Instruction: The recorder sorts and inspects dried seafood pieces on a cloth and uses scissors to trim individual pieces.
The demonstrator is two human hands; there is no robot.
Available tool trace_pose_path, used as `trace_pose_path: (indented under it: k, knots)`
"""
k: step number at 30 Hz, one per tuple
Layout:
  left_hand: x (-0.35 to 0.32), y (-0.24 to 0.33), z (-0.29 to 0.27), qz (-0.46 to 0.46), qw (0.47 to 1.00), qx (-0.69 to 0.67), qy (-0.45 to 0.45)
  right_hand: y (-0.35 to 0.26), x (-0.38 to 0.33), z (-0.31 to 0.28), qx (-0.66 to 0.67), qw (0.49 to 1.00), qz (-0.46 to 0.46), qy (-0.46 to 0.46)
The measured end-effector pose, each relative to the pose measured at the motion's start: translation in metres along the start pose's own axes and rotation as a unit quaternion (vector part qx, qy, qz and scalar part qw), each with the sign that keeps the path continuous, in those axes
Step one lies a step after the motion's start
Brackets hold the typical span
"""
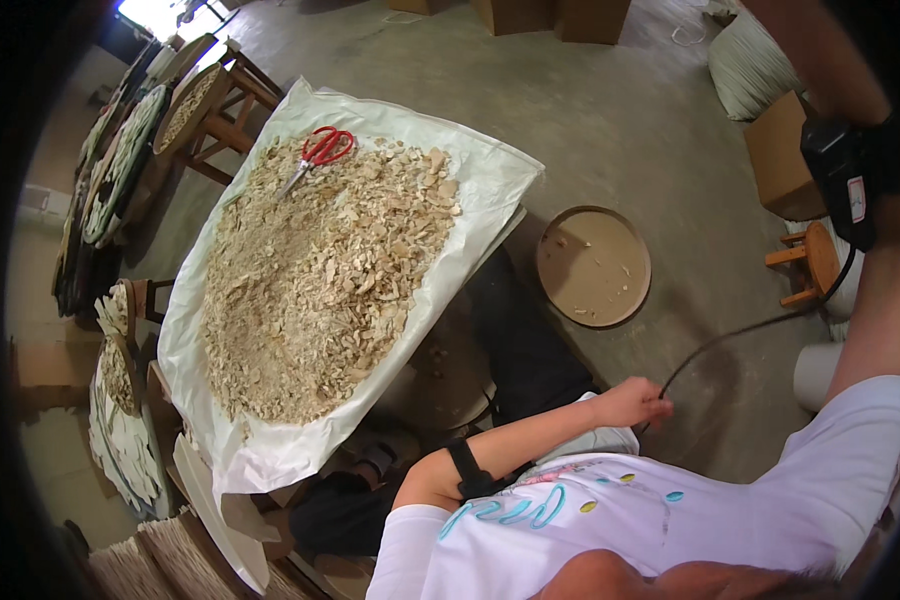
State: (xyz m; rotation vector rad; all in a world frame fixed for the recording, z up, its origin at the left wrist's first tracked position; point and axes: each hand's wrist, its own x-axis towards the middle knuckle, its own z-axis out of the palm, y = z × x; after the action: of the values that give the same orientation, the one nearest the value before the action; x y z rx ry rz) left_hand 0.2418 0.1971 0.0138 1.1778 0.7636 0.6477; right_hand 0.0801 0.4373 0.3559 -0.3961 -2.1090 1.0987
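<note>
My left hand reaches across the front of my white shirt, its fingers closed round a thin black cable. From there the cable curves up to a black device strapped to my raised right arm. That arm runs up past the top right edge, and my right hand is out of view. To the left, a white sheet holds a broad heap of pale dried flakes and crumbs. Red-handled scissors lie on the far part of the heap, apart from both hands.
A round shallow tray with a few scraps sits on the floor. At right are a small wooden stool, a cardboard box and a white sack. Loaded round trays and a wooden stool line the left side.
</note>
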Motion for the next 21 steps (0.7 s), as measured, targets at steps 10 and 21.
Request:
trace_pose_path:
  k: [10, 21]
  knots:
    - [-0.033, 0.011, -0.028, 0.028, 0.989, -0.128, 0.068, 0.096, -0.014, 0.087, 0.027, 0.982, 0.089, -0.165]
    - [-0.140, -0.024, -0.087, -0.037, 0.958, -0.135, 0.248, 0.286, -0.049, 0.222, -0.040, 0.968, 0.145, -0.199]
